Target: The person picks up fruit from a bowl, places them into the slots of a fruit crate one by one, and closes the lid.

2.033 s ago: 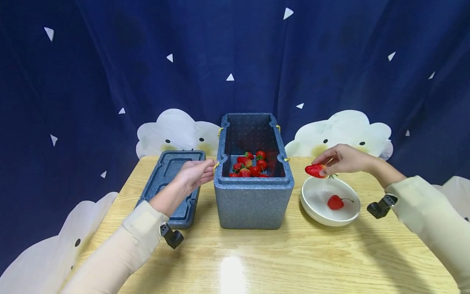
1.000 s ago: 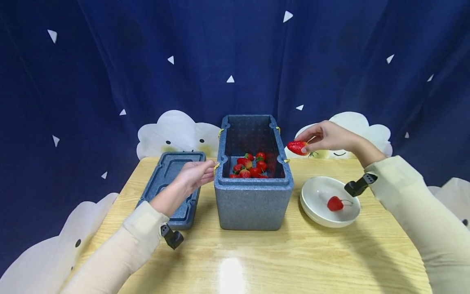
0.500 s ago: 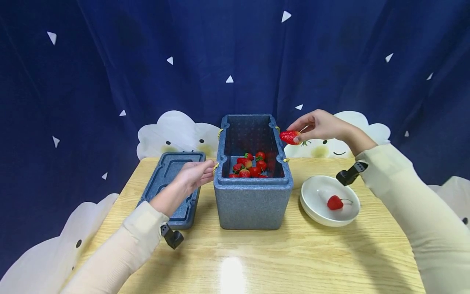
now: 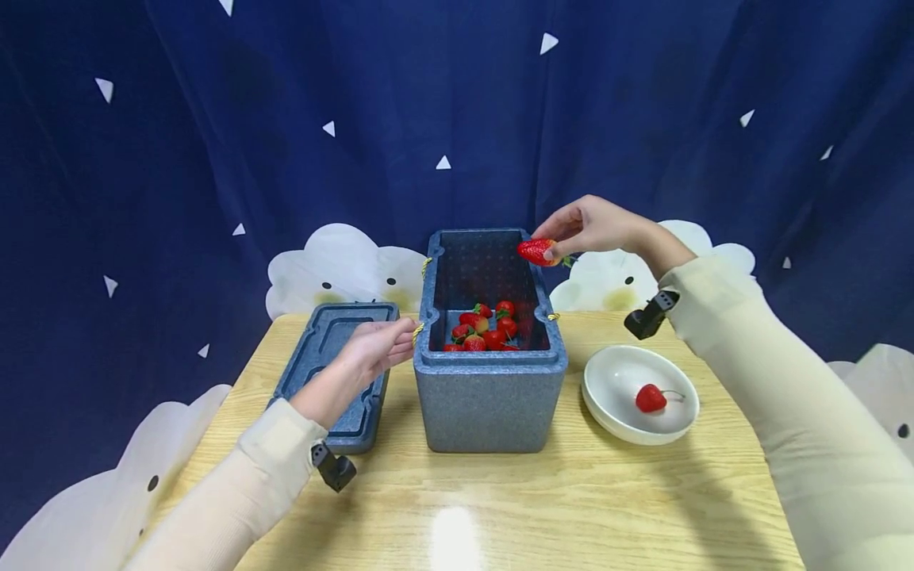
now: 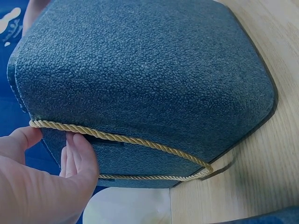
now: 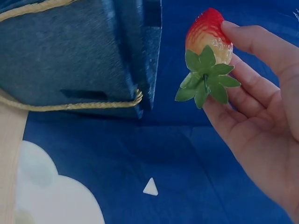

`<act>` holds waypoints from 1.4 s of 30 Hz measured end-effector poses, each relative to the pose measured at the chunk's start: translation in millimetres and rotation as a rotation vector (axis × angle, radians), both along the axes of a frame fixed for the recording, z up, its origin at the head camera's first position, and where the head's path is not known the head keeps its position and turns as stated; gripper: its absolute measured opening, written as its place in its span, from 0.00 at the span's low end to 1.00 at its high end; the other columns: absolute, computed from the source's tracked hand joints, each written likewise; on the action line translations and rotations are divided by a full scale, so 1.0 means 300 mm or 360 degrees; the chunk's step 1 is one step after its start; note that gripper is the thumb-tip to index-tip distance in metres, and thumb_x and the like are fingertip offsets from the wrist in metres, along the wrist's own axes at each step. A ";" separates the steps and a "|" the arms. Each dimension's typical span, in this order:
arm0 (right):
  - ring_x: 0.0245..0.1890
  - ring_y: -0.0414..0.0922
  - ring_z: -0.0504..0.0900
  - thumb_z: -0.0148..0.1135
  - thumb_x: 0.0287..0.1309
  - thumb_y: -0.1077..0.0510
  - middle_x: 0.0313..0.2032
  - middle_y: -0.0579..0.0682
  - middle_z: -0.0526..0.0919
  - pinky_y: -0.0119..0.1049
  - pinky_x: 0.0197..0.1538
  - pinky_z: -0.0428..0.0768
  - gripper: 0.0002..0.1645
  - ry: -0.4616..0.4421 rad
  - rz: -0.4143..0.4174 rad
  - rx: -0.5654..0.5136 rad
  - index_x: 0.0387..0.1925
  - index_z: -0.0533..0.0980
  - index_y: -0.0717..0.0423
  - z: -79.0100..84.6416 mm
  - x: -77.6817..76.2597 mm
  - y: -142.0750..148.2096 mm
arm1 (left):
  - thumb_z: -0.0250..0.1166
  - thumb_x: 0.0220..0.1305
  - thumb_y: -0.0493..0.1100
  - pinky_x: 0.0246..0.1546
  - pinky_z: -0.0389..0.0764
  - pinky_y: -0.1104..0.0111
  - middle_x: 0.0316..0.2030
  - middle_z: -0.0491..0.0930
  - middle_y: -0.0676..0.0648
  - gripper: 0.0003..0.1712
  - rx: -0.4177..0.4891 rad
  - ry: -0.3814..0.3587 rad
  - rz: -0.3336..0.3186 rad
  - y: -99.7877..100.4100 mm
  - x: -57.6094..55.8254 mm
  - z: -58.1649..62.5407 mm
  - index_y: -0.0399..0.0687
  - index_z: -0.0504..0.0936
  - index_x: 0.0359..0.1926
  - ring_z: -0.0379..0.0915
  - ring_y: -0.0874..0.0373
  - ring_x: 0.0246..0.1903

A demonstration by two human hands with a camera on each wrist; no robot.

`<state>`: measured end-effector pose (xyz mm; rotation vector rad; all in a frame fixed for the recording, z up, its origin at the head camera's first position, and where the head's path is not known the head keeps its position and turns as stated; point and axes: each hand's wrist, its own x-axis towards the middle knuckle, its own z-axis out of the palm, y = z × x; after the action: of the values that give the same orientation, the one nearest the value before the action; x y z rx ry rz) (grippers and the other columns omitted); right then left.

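Observation:
My right hand [image 4: 596, 226] pinches a strawberry [image 4: 537, 251] between thumb and fingers, above the far right rim of a dark blue-grey foam box [image 4: 489, 404]. In the right wrist view the strawberry [image 6: 210, 35] shows a pale base and green leaves [image 6: 205, 79]. Several red strawberries [image 4: 474, 342] and other small red fruit lie on the box's floor. Against the box's left side rests my left hand [image 4: 374, 349], fingers fairly straight. The left wrist view shows its thumb by the rim and its fingers touching the wall beside the gold rope [image 5: 126, 138].
A white bowl [image 4: 603, 408] holding one red fruit with a stem [image 4: 650, 398] stands right of the box. Left of it lies the box's lid [image 4: 336, 325], partly behind my left arm. A dark blue curtain [image 4: 385, 71] hangs behind the wooden table [image 4: 600, 507].
My right hand has carried the strawberry up and left, from above the bowl to the box's far right rim. The left hand stays at the box's side. The view has tilted up slightly.

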<state>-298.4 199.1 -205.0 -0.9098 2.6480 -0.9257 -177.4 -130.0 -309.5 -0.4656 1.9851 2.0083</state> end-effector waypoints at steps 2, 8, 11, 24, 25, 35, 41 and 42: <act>0.39 0.43 0.84 0.67 0.57 0.59 0.45 0.56 0.86 0.26 0.45 0.83 0.20 0.0009 0.0011 0.0002 0.52 0.80 0.58 0.013 -0.007 -0.021 | 0.54 0.67 0.42 0.64 0.75 0.63 0.63 0.70 0.37 0.31 0.0001 0.0006 -0.0003 0.001 -0.002 -0.001 0.35 0.62 0.67 0.73 0.53 0.59; 0.41 0.43 0.83 0.67 0.57 0.57 0.45 0.54 0.87 0.35 0.52 0.83 0.19 0.0029 0.0046 -0.0005 0.51 0.80 0.56 0.039 -0.025 -0.087 | 0.54 0.67 0.42 0.65 0.74 0.63 0.64 0.68 0.36 0.31 0.0011 0.0017 -0.0004 -0.002 -0.005 0.000 0.34 0.61 0.68 0.68 0.49 0.64; 0.41 0.43 0.83 0.67 0.57 0.57 0.45 0.53 0.87 0.41 0.56 0.82 0.19 0.0011 0.0055 -0.0007 0.51 0.81 0.55 0.049 -0.034 -0.128 | 0.53 0.67 0.42 0.65 0.74 0.62 0.65 0.68 0.36 0.31 0.0013 0.0019 0.0003 -0.009 -0.005 -0.001 0.34 0.61 0.68 0.69 0.50 0.64; 0.47 0.45 0.83 0.67 0.57 0.56 0.49 0.55 0.85 0.46 0.61 0.79 0.22 -0.0064 0.0109 -0.0101 0.53 0.79 0.56 0.072 -0.083 -0.272 | 0.55 0.68 0.43 0.65 0.74 0.62 0.62 0.69 0.37 0.31 -0.0010 0.0031 0.0021 -0.030 0.005 0.007 0.34 0.62 0.67 0.72 0.53 0.58; 0.47 0.45 0.83 0.67 0.56 0.55 0.50 0.55 0.85 0.46 0.62 0.79 0.22 -0.0075 0.0111 -0.0120 0.53 0.79 0.56 0.069 -0.086 -0.281 | 0.54 0.68 0.43 0.65 0.75 0.63 0.62 0.69 0.37 0.30 -0.0014 0.0025 0.0023 -0.031 0.006 0.008 0.34 0.62 0.67 0.71 0.52 0.59; 0.49 0.46 0.81 0.65 0.58 0.56 0.52 0.56 0.84 0.45 0.64 0.77 0.22 -0.0157 0.0098 -0.0257 0.54 0.78 0.57 0.016 -0.115 -0.324 | 0.53 0.68 0.43 0.65 0.74 0.62 0.63 0.69 0.37 0.30 -0.0034 0.0038 -0.0012 -0.021 0.019 0.014 0.34 0.62 0.67 0.69 0.51 0.62; 0.49 0.48 0.80 0.66 0.58 0.55 0.52 0.57 0.83 0.47 0.66 0.75 0.22 -0.0167 0.0024 -0.0265 0.54 0.78 0.57 -0.013 -0.117 -0.340 | 0.54 0.68 0.43 0.64 0.76 0.63 0.62 0.71 0.37 0.29 -0.0030 0.0019 -0.0016 -0.013 0.032 0.021 0.35 0.64 0.67 0.72 0.52 0.60; 0.49 0.48 0.80 0.65 0.59 0.55 0.52 0.57 0.83 0.46 0.66 0.75 0.22 -0.0164 0.0017 -0.0227 0.54 0.78 0.58 -0.017 -0.119 -0.343 | 0.54 0.68 0.43 0.63 0.76 0.63 0.62 0.71 0.37 0.29 -0.0029 0.0017 -0.0017 -0.011 0.034 0.021 0.35 0.64 0.67 0.73 0.52 0.60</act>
<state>-334.1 96.2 -210.3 -0.8797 2.5149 -1.1393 -167.2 -133.4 -303.2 -0.4484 2.0096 1.9918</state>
